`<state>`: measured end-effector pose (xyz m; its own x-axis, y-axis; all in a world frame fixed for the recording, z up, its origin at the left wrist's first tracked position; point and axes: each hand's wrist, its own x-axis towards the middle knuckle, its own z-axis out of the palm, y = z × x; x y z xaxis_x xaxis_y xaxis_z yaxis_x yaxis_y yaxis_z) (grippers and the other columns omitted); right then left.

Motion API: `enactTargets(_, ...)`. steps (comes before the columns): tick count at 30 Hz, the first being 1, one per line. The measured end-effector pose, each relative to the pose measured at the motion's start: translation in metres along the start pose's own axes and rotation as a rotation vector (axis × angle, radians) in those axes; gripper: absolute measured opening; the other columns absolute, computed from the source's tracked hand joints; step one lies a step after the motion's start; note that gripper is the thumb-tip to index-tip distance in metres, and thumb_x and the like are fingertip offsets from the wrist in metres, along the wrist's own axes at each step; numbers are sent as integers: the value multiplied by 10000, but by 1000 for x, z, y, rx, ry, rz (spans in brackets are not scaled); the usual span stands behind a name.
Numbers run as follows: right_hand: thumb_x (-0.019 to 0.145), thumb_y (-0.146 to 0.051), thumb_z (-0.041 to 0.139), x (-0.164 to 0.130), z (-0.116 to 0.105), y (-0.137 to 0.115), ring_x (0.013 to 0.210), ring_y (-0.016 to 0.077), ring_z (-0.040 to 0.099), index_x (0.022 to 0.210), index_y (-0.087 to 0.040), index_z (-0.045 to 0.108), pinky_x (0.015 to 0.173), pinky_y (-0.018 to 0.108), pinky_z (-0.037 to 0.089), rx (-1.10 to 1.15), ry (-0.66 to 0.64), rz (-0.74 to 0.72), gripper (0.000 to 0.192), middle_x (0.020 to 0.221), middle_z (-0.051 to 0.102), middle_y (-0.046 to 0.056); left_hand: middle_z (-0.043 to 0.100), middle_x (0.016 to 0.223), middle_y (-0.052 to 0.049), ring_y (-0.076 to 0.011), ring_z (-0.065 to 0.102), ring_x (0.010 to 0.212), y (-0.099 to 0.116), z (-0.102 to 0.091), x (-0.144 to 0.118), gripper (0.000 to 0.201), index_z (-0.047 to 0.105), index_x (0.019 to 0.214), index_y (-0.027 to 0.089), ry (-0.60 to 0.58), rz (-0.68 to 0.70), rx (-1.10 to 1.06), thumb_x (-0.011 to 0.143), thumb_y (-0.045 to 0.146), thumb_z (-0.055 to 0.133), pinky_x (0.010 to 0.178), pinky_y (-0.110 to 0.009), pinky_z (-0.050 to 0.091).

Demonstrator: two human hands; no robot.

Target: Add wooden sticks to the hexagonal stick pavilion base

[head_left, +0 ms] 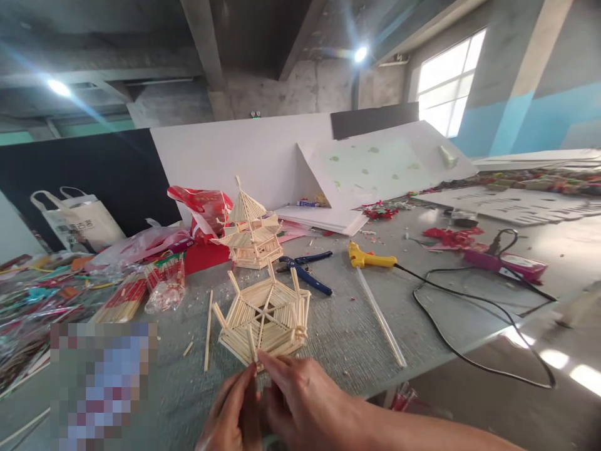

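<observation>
A flat wooden-stick frame (265, 313) lies on the table in front of me, with spokes meeting at its middle and short posts slanting up around its rim. At its near edge my left hand (233, 407) is closed, its fingertips against the foot of the nearest post (251, 341). My right hand (300, 391) pinches at the same spot from the other side. The fingers hide what lies between them. Beyond the frame stands a tiered stick pagoda (252, 235) with a pointed roof.
Blue-handled cutters (307, 275) lie right of the pagoda. A yellow glue gun (373, 258), its black cord (469, 297) and a clear glue stick (382, 322) are farther right. Bundled sticks (124, 297) and plastic bags (141, 244) crowd the left. A loose stick (208, 332) lies beside the frame.
</observation>
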<state>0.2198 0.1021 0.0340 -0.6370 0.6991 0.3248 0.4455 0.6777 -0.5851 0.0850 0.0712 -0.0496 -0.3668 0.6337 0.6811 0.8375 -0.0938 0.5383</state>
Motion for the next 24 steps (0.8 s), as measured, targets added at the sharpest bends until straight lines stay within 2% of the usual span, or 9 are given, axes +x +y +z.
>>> enactTargets(3,748,-127,416,-7,6,5,582,137,564,1082,-62,512,473,220,392,-97,29,-122,354,804,635,103,719,855,-6,-149,675,706,-2,-2,0,243,658,889,258,-11,-31,-39,848,314,426,632,-215,527)
enactTargets(5,780,-120,405,-15,9,10,508,125,527,1119,-52,504,399,220,332,-191,83,-253,360,730,621,77,719,866,-2,-144,674,707,0,-4,2,261,662,891,258,-15,-42,-67,846,334,416,630,-209,526)
enactTargets(8,840,-133,390,-27,13,17,411,96,433,982,-117,583,349,220,248,-284,203,-433,240,602,571,18,723,845,3,-136,670,661,6,-10,4,286,671,892,251,-48,-96,-90,840,380,421,589,-208,520)
enactTargets(10,850,-143,398,-34,13,20,404,83,406,866,-145,606,355,212,243,-269,217,-486,208,583,555,5,726,817,5,-130,665,614,9,-15,6,290,677,883,246,-81,-145,-94,833,397,434,558,-206,514)
enactTargets(12,822,-127,420,-38,10,21,438,81,436,856,-156,609,391,206,274,-237,195,-451,195,609,566,3,727,815,10,-126,665,594,9,-20,10,284,678,899,246,-130,-154,-108,824,402,453,553,-201,518)
enactTargets(16,751,-84,434,-36,0,24,547,103,532,941,-170,602,494,209,346,-111,154,-206,268,686,603,15,731,861,-6,-128,682,638,7,-31,18,289,669,945,217,-238,-78,-162,802,398,495,588,-183,537)
enactTargets(18,751,-70,420,-32,-4,26,619,111,566,992,-168,590,560,206,387,-5,148,-127,311,747,625,29,732,857,-17,-128,682,636,8,-34,20,293,668,939,203,-240,-70,-164,809,393,487,590,-181,539)
enactTargets(21,757,-55,406,-28,-7,29,677,108,582,1062,-181,560,630,204,410,80,153,-105,364,817,645,25,731,848,-14,-123,681,632,11,-35,22,282,666,928,209,-216,-75,-142,818,392,481,601,-181,538)
enactTargets(24,749,-63,416,-27,-4,30,633,111,570,978,-183,579,579,209,389,33,124,-117,306,784,638,18,730,864,-14,-127,682,640,12,-35,22,279,662,938,219,-221,-75,-105,812,400,490,612,-190,539)
